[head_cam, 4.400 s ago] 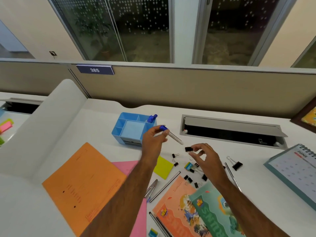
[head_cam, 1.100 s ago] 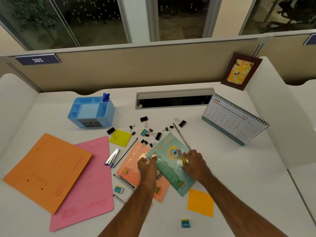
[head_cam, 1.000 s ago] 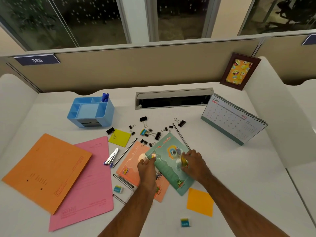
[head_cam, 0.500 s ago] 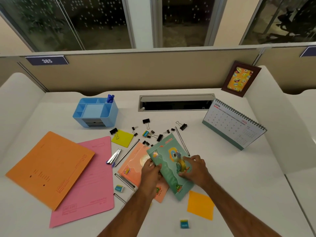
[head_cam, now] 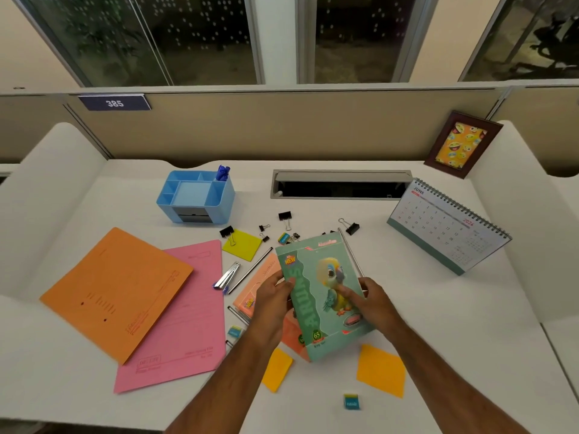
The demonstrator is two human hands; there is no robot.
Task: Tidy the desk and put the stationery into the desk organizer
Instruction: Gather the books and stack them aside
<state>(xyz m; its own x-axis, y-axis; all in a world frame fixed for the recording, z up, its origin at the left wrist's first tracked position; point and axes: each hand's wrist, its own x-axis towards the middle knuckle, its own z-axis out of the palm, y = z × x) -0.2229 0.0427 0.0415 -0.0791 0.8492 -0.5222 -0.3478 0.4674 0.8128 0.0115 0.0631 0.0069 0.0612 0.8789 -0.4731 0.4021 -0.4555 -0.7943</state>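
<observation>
A green notebook [head_cam: 316, 296] with a parrot on its cover is lifted off the desk. My left hand [head_cam: 272, 300] grips its left edge and my right hand [head_cam: 371, 300] grips its right edge, thumb on the cover. Under it lies an orange-pink notebook [head_cam: 266, 277]. The blue desk organizer [head_cam: 195, 197] stands at the back left with blue pens [head_cam: 223, 173] in one corner slot. Black binder clips [head_cam: 285, 218] lie scattered behind the notebooks. A stapler [head_cam: 228, 275], pencils [head_cam: 250, 270] and small erasers [head_cam: 351, 401] lie around them.
An orange folder [head_cam: 116, 289] overlaps a pink folder [head_cam: 185, 314] at the left. Yellow sticky pads [head_cam: 242, 245] and orange sticky pads [head_cam: 380, 369] lie on the white desk. A desk calendar [head_cam: 448, 227], a picture frame [head_cam: 463, 145] and a cable slot [head_cam: 341, 184] sit at the back right.
Both hands have taken hold of the green notebook and lifted it off the orange-pink one, turning it more upright. Earlier, my left hand held a pen by the organizer.
</observation>
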